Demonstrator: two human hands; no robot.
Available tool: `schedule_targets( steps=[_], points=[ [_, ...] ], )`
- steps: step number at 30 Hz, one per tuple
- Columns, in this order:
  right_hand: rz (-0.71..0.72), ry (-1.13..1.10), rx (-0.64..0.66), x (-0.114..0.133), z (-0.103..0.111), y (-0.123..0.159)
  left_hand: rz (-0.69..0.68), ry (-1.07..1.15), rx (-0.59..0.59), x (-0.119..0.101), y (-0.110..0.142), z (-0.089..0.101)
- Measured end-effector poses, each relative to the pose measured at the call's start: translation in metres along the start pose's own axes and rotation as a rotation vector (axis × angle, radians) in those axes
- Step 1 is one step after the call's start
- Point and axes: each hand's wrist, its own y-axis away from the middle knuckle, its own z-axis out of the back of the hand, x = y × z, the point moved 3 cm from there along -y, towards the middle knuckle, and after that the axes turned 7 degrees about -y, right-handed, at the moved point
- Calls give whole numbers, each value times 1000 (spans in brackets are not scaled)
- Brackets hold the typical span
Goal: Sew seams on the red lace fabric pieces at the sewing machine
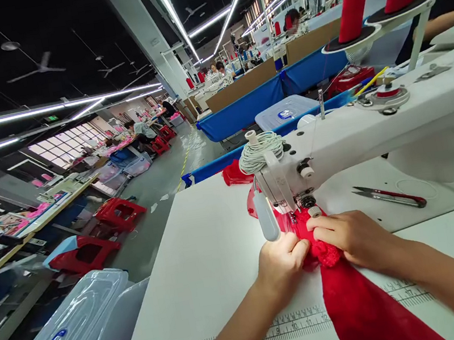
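Red fabric (368, 314) runs from the table's front edge up to the needle of a white sewing machine (375, 129), with a lacy, bunched part near the presser foot. My left hand (283, 261) is closed on the left edge of this fabric, just below the machine's pale grey lever. On the right side, my right hand (347, 236) pinches the bunched part close to the needle. Fingers and gathered cloth partly hide the spot under the presser foot. More red cloth (236, 173) lies behind the machine head.
Thread snips (390, 196) lie on the machine bed at right. A ruler strip (295, 326) crosses the table's front. Red thread cones (354, 9) stand at upper right. A lidded plastic bin (75, 326) stands left of the table. Red stools (120, 214) and seated people are farther off.
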Motion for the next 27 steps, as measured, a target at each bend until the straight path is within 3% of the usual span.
schedule_targets(
  steps=[20,27],
  points=[
    [14,53,-25,-3,-10,1,-108,-173,193,-3,4,17],
    [4,68,22,-1,-4,-3,-95,-216,142,-4,6,18]
  ],
)
